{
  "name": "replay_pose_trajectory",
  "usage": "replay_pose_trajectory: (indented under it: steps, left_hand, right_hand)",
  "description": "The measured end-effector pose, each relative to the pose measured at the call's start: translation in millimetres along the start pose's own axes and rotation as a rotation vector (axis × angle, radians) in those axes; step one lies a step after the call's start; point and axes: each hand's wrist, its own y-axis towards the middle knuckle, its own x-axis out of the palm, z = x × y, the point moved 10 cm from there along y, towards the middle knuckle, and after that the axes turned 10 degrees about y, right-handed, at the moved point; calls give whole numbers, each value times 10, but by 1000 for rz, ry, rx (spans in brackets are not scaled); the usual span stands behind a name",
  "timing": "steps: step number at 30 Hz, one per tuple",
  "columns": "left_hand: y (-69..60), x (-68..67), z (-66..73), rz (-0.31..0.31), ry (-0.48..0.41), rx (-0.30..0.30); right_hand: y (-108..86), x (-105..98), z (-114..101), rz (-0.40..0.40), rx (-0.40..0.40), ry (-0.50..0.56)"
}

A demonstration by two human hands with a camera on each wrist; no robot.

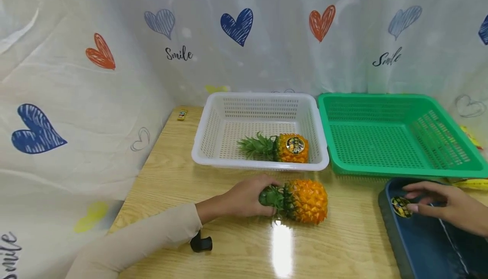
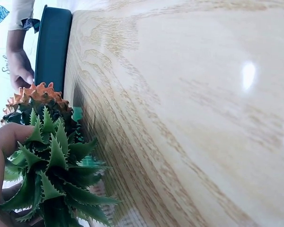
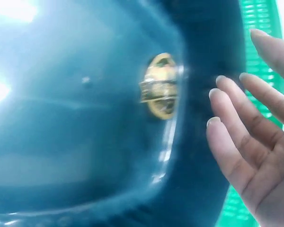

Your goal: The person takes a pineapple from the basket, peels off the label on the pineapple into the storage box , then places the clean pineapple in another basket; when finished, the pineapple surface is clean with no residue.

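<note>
My left hand (image 1: pixel 248 196) grips a small orange pineapple (image 1: pixel 308 201) by its green leafy crown (image 2: pixel 52 175). The fruit lies sideways over the table, its body pointing right. At the right, my right hand (image 1: pixel 453 207) hovers above a dark blue tray (image 1: pixel 423 245) with its fingers relaxed and apart. A round black-and-yellow sticker (image 3: pixel 162 86) lies in the tray near its edge. The right wrist view shows a gap between the fingertips (image 3: pixel 214 122) and this sticker. A second pineapple (image 1: pixel 292 148), bearing a similar round sticker (image 1: pixel 295 145), lies in the white basket (image 1: pixel 259 165).
A green basket (image 1: pixel 404 171) stands right of the white one, behind the tray. On the wooden table (image 1: pixel 167 164) there is a small yellow packet (image 1: pixel 182 115) at the back left. A black strap-like piece (image 1: pixel 201 243) shows beside my left wrist. A printed curtain (image 1: pixel 274 58) hangs behind.
</note>
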Motion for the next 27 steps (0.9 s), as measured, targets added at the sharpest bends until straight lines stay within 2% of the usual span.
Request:
replay_pose_trajectory:
  steps: [5, 12, 16, 22, 25, 27]
  left_hand:
    - [-2, 11, 18, -9, -16, -6]
    - [-4, 1, -4, -18, -22, -15]
    - [-5, 2, -6, -28, -20, -18]
    - [-4, -23, 10, -39, -17, -19]
    - [-7, -39, 29, -40, -24, -16]
    - [-9, -41, 33, -39, -27, -13]
  right_hand:
    - [-61, -63, -205, 83, -65, 9]
    - [-84, 3, -695, 141, -227, 91]
    - [-69, 129, -999, 119, -292, 154]
    - [-20, 421, -1443, 38, -379, 257]
    - [17, 558, -1603, 33, -406, 268]
    - [58, 640, -1671, 42, -395, 256]
